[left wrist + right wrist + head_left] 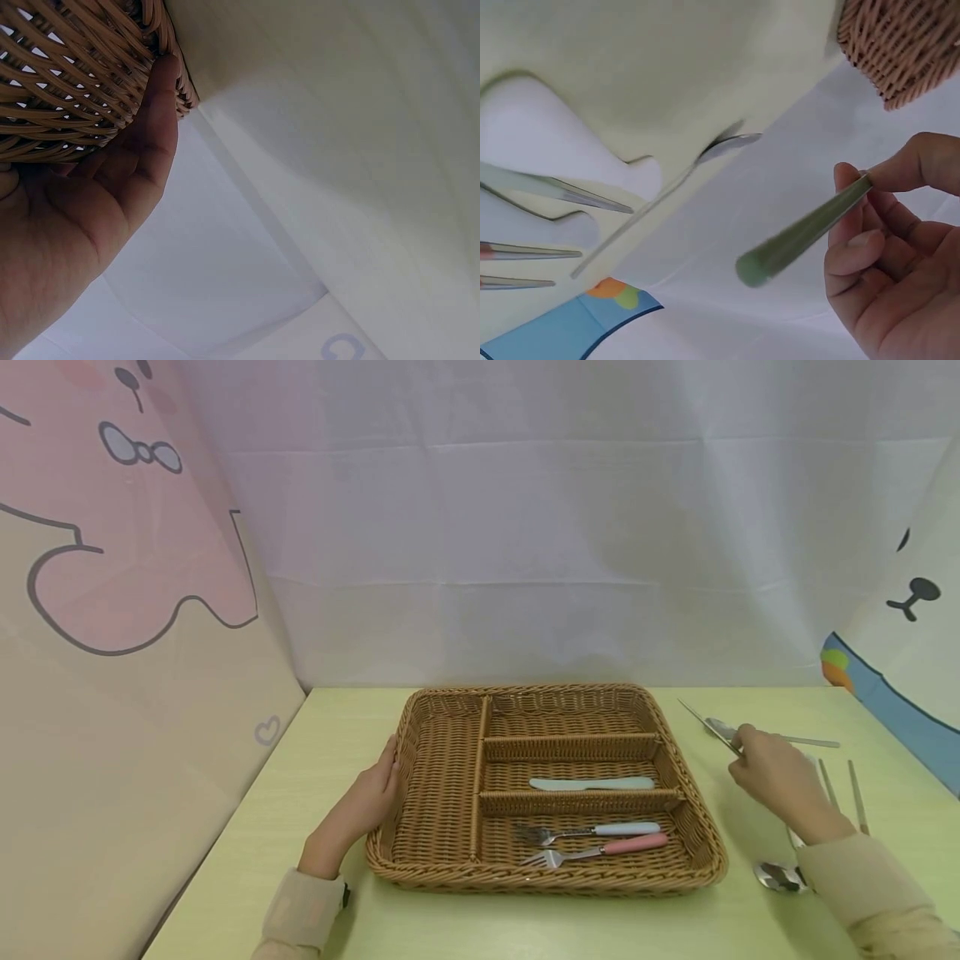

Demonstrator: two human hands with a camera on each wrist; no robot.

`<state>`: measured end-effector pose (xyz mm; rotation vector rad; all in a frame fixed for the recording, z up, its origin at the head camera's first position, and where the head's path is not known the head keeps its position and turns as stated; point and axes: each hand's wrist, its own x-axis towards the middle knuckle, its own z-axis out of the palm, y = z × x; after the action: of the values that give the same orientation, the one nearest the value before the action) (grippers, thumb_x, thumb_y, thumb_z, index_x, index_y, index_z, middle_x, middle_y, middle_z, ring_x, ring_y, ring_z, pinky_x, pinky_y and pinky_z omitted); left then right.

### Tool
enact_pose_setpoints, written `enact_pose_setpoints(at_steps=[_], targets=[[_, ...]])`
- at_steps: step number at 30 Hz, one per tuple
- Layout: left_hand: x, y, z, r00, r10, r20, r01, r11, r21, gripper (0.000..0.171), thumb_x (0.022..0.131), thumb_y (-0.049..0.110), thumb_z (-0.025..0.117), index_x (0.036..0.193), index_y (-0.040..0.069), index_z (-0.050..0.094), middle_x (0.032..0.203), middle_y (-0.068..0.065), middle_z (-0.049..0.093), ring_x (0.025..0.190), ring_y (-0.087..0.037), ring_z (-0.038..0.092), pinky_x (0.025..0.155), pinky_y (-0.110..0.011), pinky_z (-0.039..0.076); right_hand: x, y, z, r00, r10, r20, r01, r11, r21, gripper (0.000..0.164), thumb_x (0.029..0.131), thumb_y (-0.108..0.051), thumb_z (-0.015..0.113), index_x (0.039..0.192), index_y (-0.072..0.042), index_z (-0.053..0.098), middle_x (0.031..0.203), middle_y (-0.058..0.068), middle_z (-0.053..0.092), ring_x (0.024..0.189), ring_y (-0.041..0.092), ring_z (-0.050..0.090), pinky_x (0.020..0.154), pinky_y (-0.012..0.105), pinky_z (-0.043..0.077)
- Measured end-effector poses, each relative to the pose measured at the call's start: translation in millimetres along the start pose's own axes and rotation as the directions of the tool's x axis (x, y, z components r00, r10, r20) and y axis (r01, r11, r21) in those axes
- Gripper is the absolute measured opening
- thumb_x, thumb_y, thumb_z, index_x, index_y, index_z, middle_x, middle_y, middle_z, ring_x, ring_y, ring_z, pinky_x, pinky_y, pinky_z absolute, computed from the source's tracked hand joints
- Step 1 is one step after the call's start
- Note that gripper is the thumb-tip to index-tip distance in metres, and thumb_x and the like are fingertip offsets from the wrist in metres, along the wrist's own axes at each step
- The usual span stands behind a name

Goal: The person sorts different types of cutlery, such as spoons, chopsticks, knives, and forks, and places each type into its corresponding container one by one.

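Note:
A brown wicker cutlery basket (480, 802) stands mid-table. My left hand (369, 797) rests along its outer left wall, fingers mostly straight in the left wrist view (112, 172). To the right of the basket, my right hand (780, 777) pinches a slim chopstick (802, 232) between thumb and fingers, raised above the table; its green end shows in the right wrist view. A pale blue knife (592, 784) lies in the basket's middle right compartment. Below it, the front compartment holds a blue-handled fork (626, 829) and a pink-handled fork (633, 844).
Near the right hand lies a metal spoon (813, 742). Another spoon (776, 877) shows its bowl beside the right sleeve. More chopsticks (857, 793) lie right of the hand, along with white rounded utensils (544, 127) of unclear kind. Behind the table hangs a pale curtain (510, 552).

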<state>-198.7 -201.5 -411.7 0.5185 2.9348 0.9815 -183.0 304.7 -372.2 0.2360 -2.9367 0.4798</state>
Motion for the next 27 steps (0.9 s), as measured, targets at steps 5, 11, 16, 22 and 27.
enact_pose_setpoints(at_steps=[5,11,16,22,27], targets=[[0.5,0.0,0.3,1.000,0.000,0.002,0.000,1.000,-0.006,0.051,0.101,0.013,0.024,0.143,-0.006,0.002,0.138,-0.035,0.032,0.121,-0.042,0.039,0.097,-0.057,0.038,8.7,-6.9,-8.1,1.000,-0.013,-0.010,0.013,1.000,-0.022,0.029,0.074,0.001,0.048,0.100,0.014,0.053,0.072,0.018,0.061,0.049,0.017,0.040,0.037,0.031,0.035],[0.4,-1.0,0.4,1.000,-0.009,0.012,0.009,1.000,-0.005,0.051,0.102,0.014,0.024,0.144,-0.004,0.000,0.140,-0.035,0.028,0.123,-0.042,0.036,0.099,-0.057,0.036,18.4,-18.3,-13.7,0.997,-0.061,-0.046,0.059,0.998,-0.037,0.025,0.073,0.003,0.049,0.096,0.012,0.057,0.074,0.021,0.063,0.051,0.018,0.046,0.038,0.033,0.038],[0.2,-1.4,0.2,1.000,-0.010,0.014,0.010,1.000,-0.001,0.051,0.102,0.014,0.023,0.143,-0.005,0.000,0.141,-0.035,0.027,0.123,-0.043,0.035,0.099,-0.058,0.036,25.5,-30.1,-15.3,0.994,-0.086,-0.060,0.083,0.995,-0.054,0.023,0.074,0.003,0.051,0.095,0.009,0.059,0.078,0.023,0.064,0.064,0.031,0.056,0.044,0.043,0.047],[0.3,-1.1,0.0,1.000,-0.014,0.009,0.014,1.000,-0.003,0.051,0.102,0.014,0.024,0.143,-0.005,0.002,0.139,-0.035,0.030,0.122,-0.043,0.037,0.099,-0.058,0.037,32.5,-43.4,-15.8,0.991,-0.117,-0.069,0.113,0.991,-0.071,0.025,0.075,0.004,0.048,0.096,0.006,0.062,0.084,0.025,0.065,0.077,0.041,0.056,0.051,0.052,0.051],[0.1,-0.4,0.0,1.000,-0.011,0.009,0.011,1.000,-0.008,0.051,0.102,0.014,0.024,0.143,-0.005,0.002,0.139,-0.035,0.030,0.123,-0.042,0.036,0.099,-0.057,0.036,39.0,-53.4,-15.5,0.988,-0.140,-0.064,0.134,0.987,-0.085,0.028,0.074,0.006,0.045,0.095,0.005,0.064,0.088,0.025,0.066,0.079,0.042,0.056,0.052,0.053,0.051]])
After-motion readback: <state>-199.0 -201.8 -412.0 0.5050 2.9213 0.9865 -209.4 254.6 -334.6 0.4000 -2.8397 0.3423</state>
